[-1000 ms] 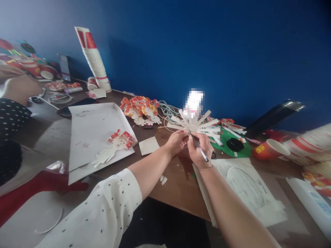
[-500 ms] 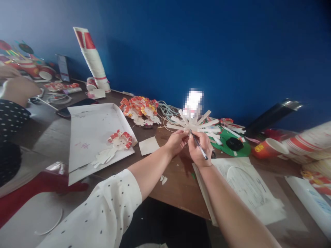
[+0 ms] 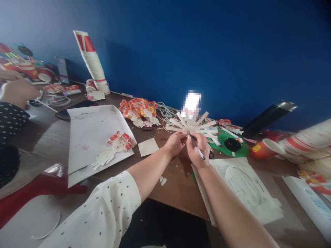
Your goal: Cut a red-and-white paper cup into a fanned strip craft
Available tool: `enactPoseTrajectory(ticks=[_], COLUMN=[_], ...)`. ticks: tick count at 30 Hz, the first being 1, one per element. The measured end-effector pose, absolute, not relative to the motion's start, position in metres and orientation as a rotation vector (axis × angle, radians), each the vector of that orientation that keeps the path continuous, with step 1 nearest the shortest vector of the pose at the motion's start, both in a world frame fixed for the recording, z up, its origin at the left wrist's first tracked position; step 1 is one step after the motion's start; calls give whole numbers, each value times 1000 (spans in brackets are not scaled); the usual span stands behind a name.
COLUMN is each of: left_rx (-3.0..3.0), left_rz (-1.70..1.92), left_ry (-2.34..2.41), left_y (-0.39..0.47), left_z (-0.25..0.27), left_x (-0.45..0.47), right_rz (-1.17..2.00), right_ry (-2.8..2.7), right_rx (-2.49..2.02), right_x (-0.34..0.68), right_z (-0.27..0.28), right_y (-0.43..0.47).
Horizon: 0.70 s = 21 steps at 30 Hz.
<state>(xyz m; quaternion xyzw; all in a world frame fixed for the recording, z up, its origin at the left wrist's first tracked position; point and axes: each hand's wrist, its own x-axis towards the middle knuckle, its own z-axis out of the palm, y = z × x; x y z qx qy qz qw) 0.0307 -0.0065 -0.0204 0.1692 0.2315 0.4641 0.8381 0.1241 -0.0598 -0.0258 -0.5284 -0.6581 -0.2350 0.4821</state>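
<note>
My left hand (image 3: 176, 144) pinches the near edge of a white paper cup cut into strips (image 3: 191, 128), which splay out like petals. My right hand (image 3: 200, 151) is closed around a pen (image 3: 197, 148), its tip end up against the middle of the cut cup and its back end slanting down toward me. The fingers of both hands nearly meet at the cup's base, so the pen's tip is hidden. A lit phone screen (image 3: 191, 103), blurred out, stands just behind the strips.
A white box lid (image 3: 90, 134) at left bears a red-and-white paper figure (image 3: 119, 142). More paper figures (image 3: 139, 110) are piled behind. A green sheet (image 3: 241, 150), papers (image 3: 243, 186), stacked cups (image 3: 297, 143) and a power strip (image 3: 307, 199) lie right. Another person's hand (image 3: 19, 88) shows at far left.
The view has shifted very slightly. Both hands keep their hold on the cut cup and the pen, with hardly any visible movement.
</note>
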Motion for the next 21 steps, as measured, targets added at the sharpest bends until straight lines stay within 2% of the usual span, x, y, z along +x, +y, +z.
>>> enactPoseTrajectory(ticks=[21], left_rx=[369], left_rz=[980], left_ry=[479], left_y=[-7], left_z=[-22], left_x=[29], right_rz=[-585], right_ry=[-1619], right_rx=[-1289], right_x=[127], right_z=[-27], right_y=[-60])
